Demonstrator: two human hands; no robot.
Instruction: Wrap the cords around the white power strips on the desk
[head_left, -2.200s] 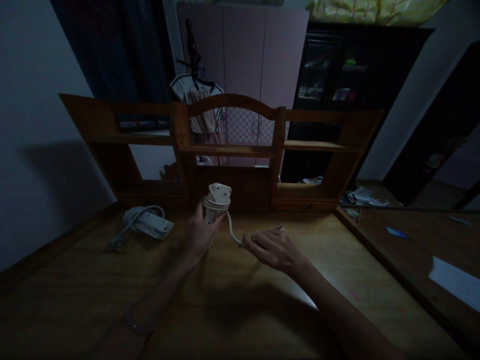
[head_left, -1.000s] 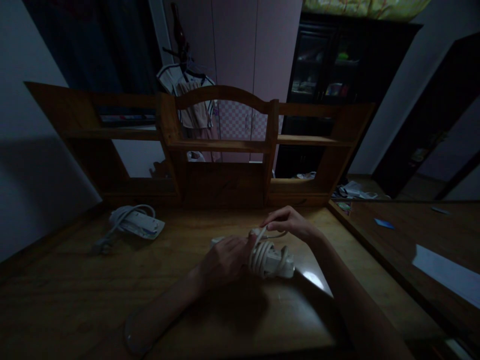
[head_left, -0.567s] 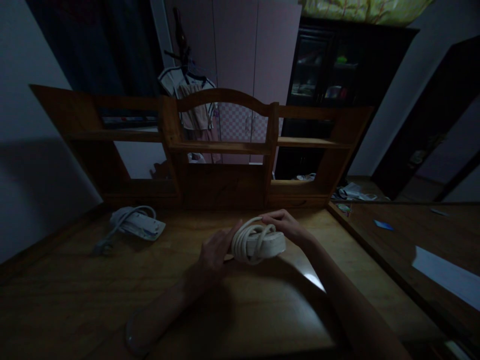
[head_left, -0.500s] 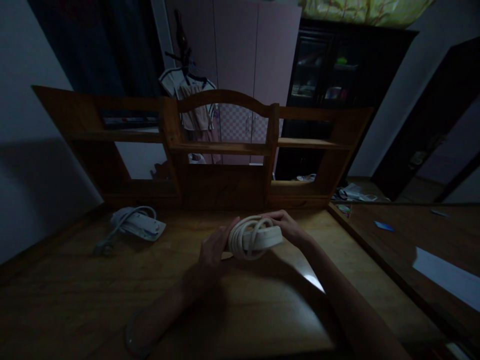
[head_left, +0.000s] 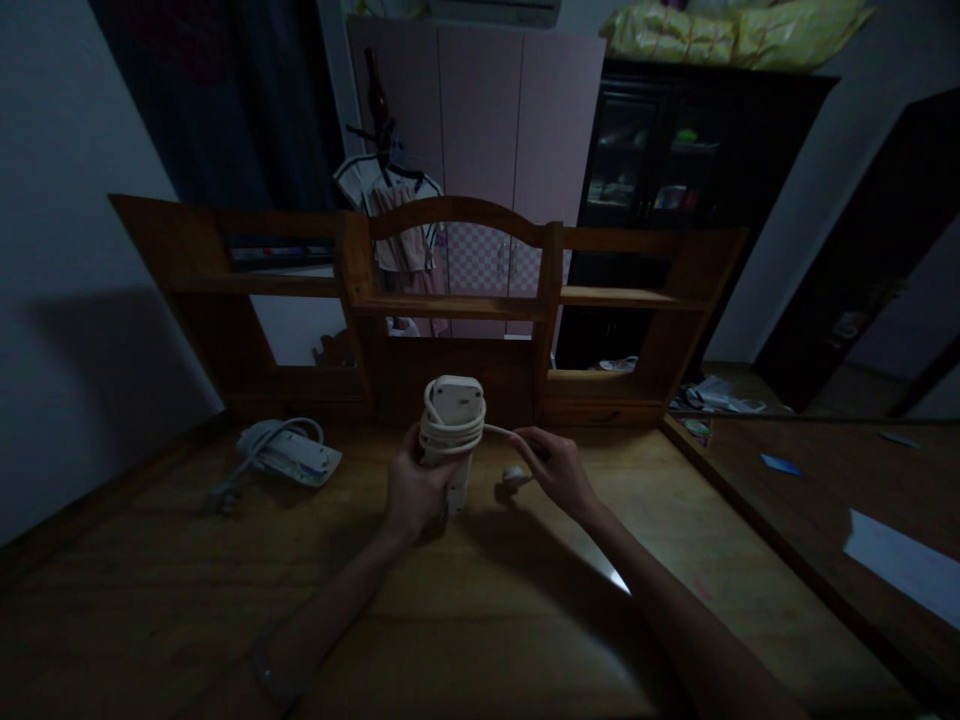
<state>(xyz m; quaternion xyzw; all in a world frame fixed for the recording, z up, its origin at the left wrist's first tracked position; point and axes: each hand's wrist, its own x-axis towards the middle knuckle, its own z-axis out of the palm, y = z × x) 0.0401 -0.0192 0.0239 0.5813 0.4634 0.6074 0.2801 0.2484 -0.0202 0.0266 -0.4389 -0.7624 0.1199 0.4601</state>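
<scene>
Two power strips are in view, with two cords and two plugs between them. The first power strip [head_left: 459,402] stands near the frame's centre, roughly upright, its cord [head_left: 452,436] wound in several loops around the upper part; the overlapping loops cannot be counted surely. One left hand [head_left: 420,490] has its grip clamped around this strip, below the loops. One right hand [head_left: 559,470], right of centre, has its grip pinched together on the cord's free stretch. One pale plug [head_left: 514,478] is just below the right hand's fingers; whether it touches the tabletop [head_left: 337,590] cannot be told.

The second power strip [head_left: 307,462] lies at left of the frame, one grey cord [head_left: 264,440] across it and one dark plug [head_left: 221,497] beside it. One wooden shelf unit [head_left: 457,305] spans the middle behind. At right lie one blue card [head_left: 780,464] and one white sheet [head_left: 900,565].
</scene>
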